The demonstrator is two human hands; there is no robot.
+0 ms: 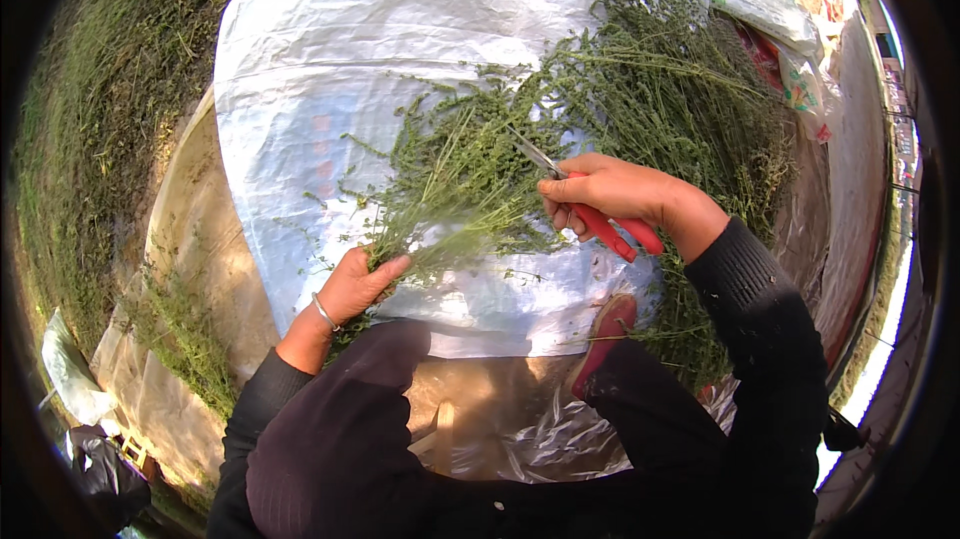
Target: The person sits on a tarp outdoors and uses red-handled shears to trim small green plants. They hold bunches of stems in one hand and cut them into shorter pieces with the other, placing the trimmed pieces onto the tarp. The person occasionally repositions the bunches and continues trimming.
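My left hand (pixel 360 284), with a bangle at the wrist, grips a bunch of thin green plant stems (pixel 401 235) near my left knee. Part of that bunch is blurred. In my right hand (pixel 600 190) are red-handled scissors (pixel 615 227), their metal blades pointing up and left over a loose pile of cut sprigs (pixel 480 145). The pile lies on a white woven plastic sheet (pixel 300 51). Beyond my right hand spreads a larger heap of long leafy stems (pixel 667 81). Whether the blades touch any sprig I cannot tell.
A red shoe (pixel 606 340) rests at the sheet's near edge. Clear plastic film (pixel 555 441) covers the ground between my legs. More stems (pixel 187 347) lie at the left, with a black plastic bag (pixel 109 468) behind them. Printed plastic bags (pixel 806 81) lie at the upper right.
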